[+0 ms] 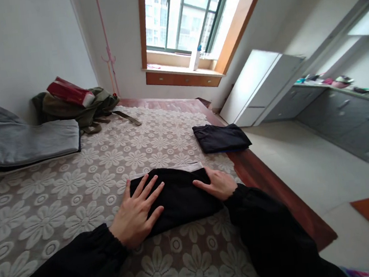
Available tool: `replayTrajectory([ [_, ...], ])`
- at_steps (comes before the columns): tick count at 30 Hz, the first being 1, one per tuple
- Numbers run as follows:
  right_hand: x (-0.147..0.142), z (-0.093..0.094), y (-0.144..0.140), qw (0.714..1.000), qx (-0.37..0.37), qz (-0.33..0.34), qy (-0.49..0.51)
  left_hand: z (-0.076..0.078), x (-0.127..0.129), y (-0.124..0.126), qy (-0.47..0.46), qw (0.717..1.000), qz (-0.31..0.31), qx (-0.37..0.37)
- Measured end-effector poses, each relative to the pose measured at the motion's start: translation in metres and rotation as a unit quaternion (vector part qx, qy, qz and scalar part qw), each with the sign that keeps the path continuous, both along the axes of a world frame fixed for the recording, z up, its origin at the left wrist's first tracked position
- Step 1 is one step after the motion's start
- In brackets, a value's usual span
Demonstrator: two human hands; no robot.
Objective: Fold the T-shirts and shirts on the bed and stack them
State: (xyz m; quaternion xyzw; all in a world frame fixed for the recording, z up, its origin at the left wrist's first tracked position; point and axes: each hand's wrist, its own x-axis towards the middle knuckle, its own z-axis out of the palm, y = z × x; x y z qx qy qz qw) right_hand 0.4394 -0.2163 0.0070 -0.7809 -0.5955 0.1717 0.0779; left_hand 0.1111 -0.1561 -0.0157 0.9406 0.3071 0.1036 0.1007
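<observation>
A folded black garment (181,196) with a pale strip along its far edge lies flat on the flower-patterned cloth (83,216). My left hand (138,211) rests on its left side, fingers spread over the fabric. At the right end, my right hand (219,182) touches the garment's edge, its thumb stretched out on top; its other fingers are partly hidden at the side. Farther off to the right, a second folded dark garment (221,137) sits near the table's edge.
Grey folded clothes (31,140) are stacked at the left. Behind them lies an olive-green bag (78,110) with a red package (70,91) on it. The brown table edge (271,199) runs along the right. A white fridge (258,85) stands beyond, beside grey cabinets (344,107).
</observation>
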Motion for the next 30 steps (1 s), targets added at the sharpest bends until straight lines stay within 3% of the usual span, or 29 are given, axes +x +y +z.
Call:
replayTrajectory([
  [3,-0.008,0.004,-0.004,0.999,-0.017,0.008,-0.048,-0.004,0.0,0.0,0.0,1.0,0.005,-0.002],
  [7,-0.011,0.0,-0.006,0.999,0.024,0.014,-0.024,-0.005,0.0,0.0,-0.003,1.0,0.011,-0.015],
  [12,-0.01,-0.008,-0.007,0.985,0.101,0.026,0.135,-0.005,-0.001,0.0,-0.025,0.999,0.022,-0.026],
  [15,-0.007,-0.011,-0.006,0.954,0.115,0.032,0.274,-0.007,-0.001,0.001,-0.04,0.998,0.038,-0.023],
  [19,-0.007,-0.007,-0.004,0.883,0.118,0.018,0.454,-0.006,-0.002,0.002,-0.035,0.999,0.034,-0.019],
  [23,-0.012,0.0,-0.003,0.823,0.086,-0.032,0.561,-0.003,-0.002,0.001,-0.037,0.999,0.031,-0.024],
  [25,-0.015,0.0,0.0,0.808,0.069,-0.056,0.582,-0.003,-0.002,0.002,-0.04,0.998,0.033,-0.029],
  [27,-0.016,-0.002,0.003,0.815,0.063,-0.054,0.574,-0.004,-0.002,0.003,-0.04,0.998,0.032,-0.038],
  [30,-0.016,-0.003,0.006,0.865,0.095,0.009,0.492,-0.005,-0.002,0.004,-0.039,0.998,0.032,-0.047],
])
